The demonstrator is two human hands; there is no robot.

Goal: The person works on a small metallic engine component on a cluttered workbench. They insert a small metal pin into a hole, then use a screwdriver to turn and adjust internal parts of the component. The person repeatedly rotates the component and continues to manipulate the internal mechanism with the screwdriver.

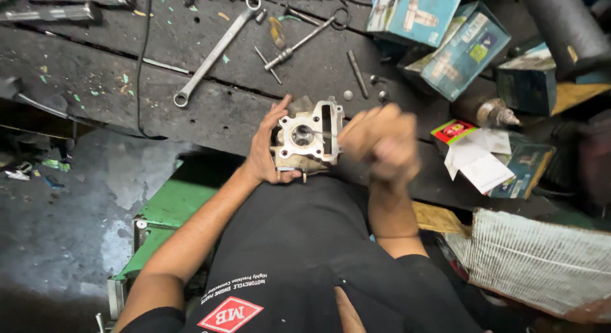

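Overhead view of a worker at a dark, oil-stained tabletop (210, 110). An aluminium cylinder head (310, 137) sits at the near edge of the tabletop, its flat gasket face with round bore turned up toward the camera. The left hand (266, 148) cups the head's left side; its fingers (278, 111) lie extended and slightly spread against the casting, thumb wrapped beneath. The right hand (382, 144) is motion-blurred just beside the head's right side, fingers curled into a loose fist; whether they pinch a thin tool reaching toward the bore cannot be told.

Risks, as judged: the head rests partly over the edge, braced by one hand only, so a hard push from the right could tip it toward the lap. Small loose bolts (356, 73) and a long wrench (213, 53) lie well apart behind; a sweep of the arm could scatter them. Boxes (445, 34) crowd the right.
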